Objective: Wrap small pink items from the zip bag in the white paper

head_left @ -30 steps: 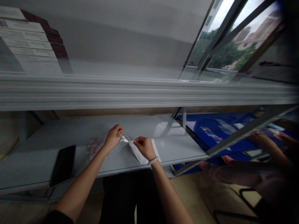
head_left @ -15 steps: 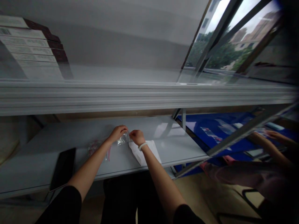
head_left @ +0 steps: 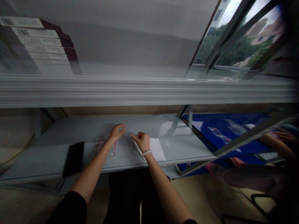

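My left hand (head_left: 116, 132) rests on the grey lower shelf (head_left: 77, 132) with its fingers curved downward, next to a small clear bag with pink bits (head_left: 101, 143). My right hand (head_left: 141, 140) hovers just to its right with thumb and forefinger pinched at a thin clear bag I can barely make out. A white sheet (head_left: 156, 149) lies under and right of my right wrist, which wears a white bead bracelet.
A black phone (head_left: 73, 159) lies flat at the shelf's front left. Stacked flat boxes (head_left: 39, 46) stand on the upper shelf at left. At right, another person's hands (head_left: 283, 137) work over a blue table (head_left: 224, 130). A window is at the upper right.
My hands have drawn slightly apart. The clear bag they held up between them now lies lower and is hard to see. The camera has shifted a little.
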The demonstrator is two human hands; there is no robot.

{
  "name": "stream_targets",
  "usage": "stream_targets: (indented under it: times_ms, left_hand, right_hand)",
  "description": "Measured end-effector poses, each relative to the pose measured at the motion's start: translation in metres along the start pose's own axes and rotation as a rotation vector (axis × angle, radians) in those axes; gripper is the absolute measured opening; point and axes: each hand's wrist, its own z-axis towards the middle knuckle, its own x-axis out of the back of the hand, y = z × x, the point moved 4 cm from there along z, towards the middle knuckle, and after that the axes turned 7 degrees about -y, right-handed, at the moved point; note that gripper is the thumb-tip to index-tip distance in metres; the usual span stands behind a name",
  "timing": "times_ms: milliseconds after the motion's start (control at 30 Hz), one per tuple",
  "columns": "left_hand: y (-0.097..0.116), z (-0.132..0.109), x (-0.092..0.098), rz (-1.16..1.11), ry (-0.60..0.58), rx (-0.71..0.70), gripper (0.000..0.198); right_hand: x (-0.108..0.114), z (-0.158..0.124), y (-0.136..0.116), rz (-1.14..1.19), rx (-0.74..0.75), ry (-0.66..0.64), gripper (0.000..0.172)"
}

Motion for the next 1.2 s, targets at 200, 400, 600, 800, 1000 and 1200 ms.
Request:
stream_targets:
  times_ms: [200, 400, 600, 800, 1000, 1200]
  left_hand:
    - [0.017, -0.131, 0.03, 0.174, 0.31, 0.147, 0.026]
    - [0.022, -0.189, 0.003, 0.35, 0.25, 0.102, 0.031]
    - [0.023, -0.191, -0.007, 0.391, 0.261, 0.071, 0.035]
    - [0.029, -0.196, -0.01, 0.338, 0.304, 0.092, 0.033]
    - [0.047, -0.195, -0.013, 0.285, 0.305, 0.078, 0.034]
    - [0.088, -0.185, 0.001, 0.021, 0.422, 0.142, 0.015]
  right_hand:
    - [-0.054, -0.051, -0.04, 0.074, 0.158, -0.187, 0.028]
    - [-0.094, -0.054, -0.048, -0.025, -0.006, -0.215, 0.016]
    - [-0.101, -0.056, -0.04, 0.098, -0.072, -0.247, 0.011]
    - [-0.094, -0.054, -0.04, 0.14, -0.087, -0.271, 0.018]
    - [-0.074, -0.056, -0.035, 0.202, -0.068, -0.303, 0.016]
    - [-0.037, -0.077, -0.027, 0.609, -0.095, -0.405, 0.01]
